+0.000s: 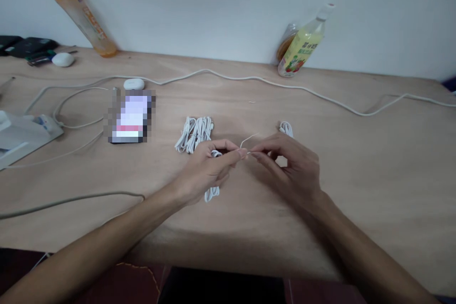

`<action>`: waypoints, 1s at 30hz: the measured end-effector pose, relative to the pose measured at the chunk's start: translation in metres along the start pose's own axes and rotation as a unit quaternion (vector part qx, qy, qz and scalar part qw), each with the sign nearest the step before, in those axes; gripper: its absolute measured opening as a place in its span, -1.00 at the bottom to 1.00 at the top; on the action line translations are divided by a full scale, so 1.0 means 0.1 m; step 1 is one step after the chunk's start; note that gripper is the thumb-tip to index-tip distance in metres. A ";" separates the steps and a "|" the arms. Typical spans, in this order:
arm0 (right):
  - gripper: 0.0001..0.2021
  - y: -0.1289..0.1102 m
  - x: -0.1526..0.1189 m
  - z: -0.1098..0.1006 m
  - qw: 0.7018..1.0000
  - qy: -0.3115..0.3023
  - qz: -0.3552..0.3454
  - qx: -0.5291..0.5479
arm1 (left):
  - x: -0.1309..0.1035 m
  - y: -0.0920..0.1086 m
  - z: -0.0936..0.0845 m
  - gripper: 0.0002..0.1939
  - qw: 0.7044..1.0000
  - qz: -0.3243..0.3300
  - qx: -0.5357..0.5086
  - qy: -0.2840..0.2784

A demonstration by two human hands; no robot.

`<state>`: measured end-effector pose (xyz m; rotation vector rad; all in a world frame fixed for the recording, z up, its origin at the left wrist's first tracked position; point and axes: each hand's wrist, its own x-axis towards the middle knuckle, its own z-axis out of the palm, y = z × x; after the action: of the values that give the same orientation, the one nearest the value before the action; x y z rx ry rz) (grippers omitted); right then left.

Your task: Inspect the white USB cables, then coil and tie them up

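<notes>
My left hand (pixel 210 168) is closed around a folded white cable (pixel 212 194), whose loops stick out below the palm and above the fingers. A thin white tie (pixel 248 138) rises from its fingertips. Close beside it, my right hand (pixel 290 164) pinches the other part of the tie between thumb and forefinger. Several bundled white cables (pixel 195 134) lie on the table just beyond my left hand. Another white cable bundle (pixel 286 128) is partly hidden behind my right hand.
On the wooden table (pixel 374 166) lie a phone (pixel 131 116) and a white case (pixel 134 84). An orange drink bottle (pixel 81 16) and a yellow-green bottle (pixel 302 47) lean against the wall. A long white cord (pixel 249 78) crosses the back; a white holder (pixel 24 135) stands left.
</notes>
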<state>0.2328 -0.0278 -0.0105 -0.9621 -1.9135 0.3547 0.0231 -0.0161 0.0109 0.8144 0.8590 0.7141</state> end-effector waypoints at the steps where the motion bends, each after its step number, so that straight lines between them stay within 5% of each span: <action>1: -0.89 0.00 -0.02 0.01 1.000 0.011 -0.011 -0.015 | 0.00 0.00 0.00 -0.65 1.000 -0.004 -0.003 0.000; 7: -0.88 -0.02 -0.09 0.12 0.992 0.075 -0.063 -0.074 | -0.02 0.00 0.01 -0.64 1.000 -0.010 -0.003 -0.001; 15: -0.85 -0.04 -0.06 0.09 0.997 0.032 -0.034 -0.065 | -0.01 0.02 0.01 -0.67 1.000 0.000 0.000 0.013; 25: -0.75 -0.06 -0.06 0.16 0.988 0.076 -0.082 -0.110 | -0.01 -0.02 0.00 -0.65 1.000 0.001 -0.021 0.009; 30: -0.80 -0.09 -0.06 0.16 0.994 0.068 -0.034 -0.084 | 0.00 -0.02 0.00 -0.63 1.000 0.003 -0.013 0.007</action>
<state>0.2171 -0.0363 -0.0173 -1.0014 -1.8674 0.0858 0.0236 -0.0175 0.0093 0.7897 0.8585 0.7363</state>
